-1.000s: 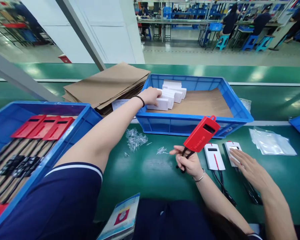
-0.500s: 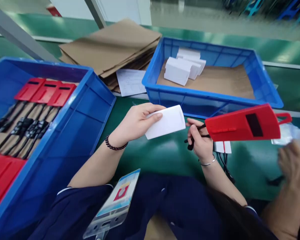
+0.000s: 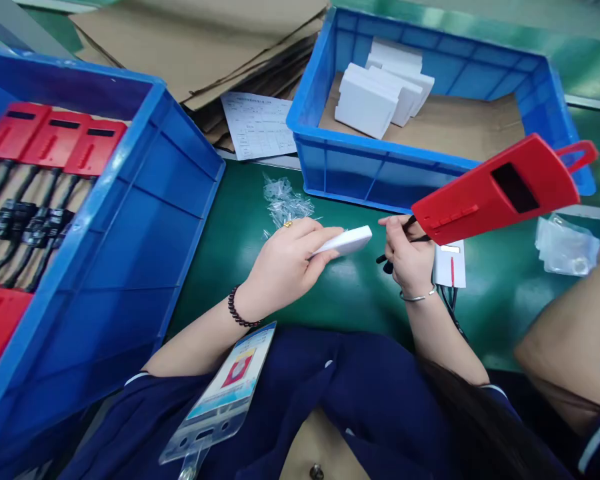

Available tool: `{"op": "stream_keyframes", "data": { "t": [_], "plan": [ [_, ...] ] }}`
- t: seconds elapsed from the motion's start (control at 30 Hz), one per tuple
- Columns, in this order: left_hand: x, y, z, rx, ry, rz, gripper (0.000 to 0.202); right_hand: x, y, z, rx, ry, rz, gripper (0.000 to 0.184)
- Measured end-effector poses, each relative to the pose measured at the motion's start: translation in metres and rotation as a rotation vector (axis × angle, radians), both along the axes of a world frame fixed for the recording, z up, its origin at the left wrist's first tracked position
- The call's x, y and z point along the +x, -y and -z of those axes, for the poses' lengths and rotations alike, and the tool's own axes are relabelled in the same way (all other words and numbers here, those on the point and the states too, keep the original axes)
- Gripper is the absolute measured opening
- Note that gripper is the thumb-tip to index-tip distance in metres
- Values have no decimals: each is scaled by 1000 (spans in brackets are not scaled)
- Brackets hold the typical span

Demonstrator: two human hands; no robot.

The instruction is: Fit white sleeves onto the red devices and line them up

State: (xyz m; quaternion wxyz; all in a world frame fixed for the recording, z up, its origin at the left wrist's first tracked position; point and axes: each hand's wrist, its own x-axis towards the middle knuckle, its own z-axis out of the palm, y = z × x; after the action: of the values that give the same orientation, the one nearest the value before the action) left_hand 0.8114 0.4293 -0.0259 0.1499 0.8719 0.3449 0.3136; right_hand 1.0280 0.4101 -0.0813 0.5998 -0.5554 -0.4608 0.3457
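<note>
My left hand (image 3: 285, 263), with a dark bead bracelet, is closed on a flat white box (image 3: 347, 241) held edge-on just above the green table. My right hand (image 3: 410, 257), wearing a silver bangle, pinches the black cord of a red device (image 3: 500, 190) that sticks up and to the right. The box's tip almost meets my right fingers. A white device (image 3: 450, 263) with a red stripe lies on the table behind my right hand.
A blue bin (image 3: 380, 157) behind holds white boxes (image 3: 375, 100) on cardboard. A large blue bin (image 3: 145, 220) at the left holds red devices (image 3: 55, 137) with black cords. Cardboard sheets (image 3: 190, 40), a paper (image 3: 257, 123), small plastic bags (image 3: 283, 200) and a co-worker's arm (image 3: 570, 340) are nearby.
My left hand took a white box out of the far bin and brought it down beside my right hand. The red device tilted over to the right. The view dropped toward my lap.
</note>
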Motion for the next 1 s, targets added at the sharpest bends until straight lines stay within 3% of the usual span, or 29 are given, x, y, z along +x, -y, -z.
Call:
{"op": "stream_keyframes", "data": {
  "t": [0.13,0.23,0.4,0.53,0.7,0.83,1.0],
  "plan": [
    [2,2,6,110,77,-32,21,-10,9,1,56,-126,-43,34],
    [6,2,15,45,206,-47,18,-17,14,-1,17,-207,-57,30],
    [11,2,38,-11,666,-327,41,-21,16,-14,17,-297,-57,24],
    [13,6,51,-162,814,-342,35,-24,18,-18,7,-295,-29,22],
    [14,7,56,-436,1078,-312,34,-29,22,-10,4,-265,-46,22],
    [14,7,61,-525,1156,-331,36,-34,26,-4,-4,-247,-56,22],
    [10,10,69,-547,1113,-380,36,-40,33,-1,-30,-268,-68,19]
  ]
}}
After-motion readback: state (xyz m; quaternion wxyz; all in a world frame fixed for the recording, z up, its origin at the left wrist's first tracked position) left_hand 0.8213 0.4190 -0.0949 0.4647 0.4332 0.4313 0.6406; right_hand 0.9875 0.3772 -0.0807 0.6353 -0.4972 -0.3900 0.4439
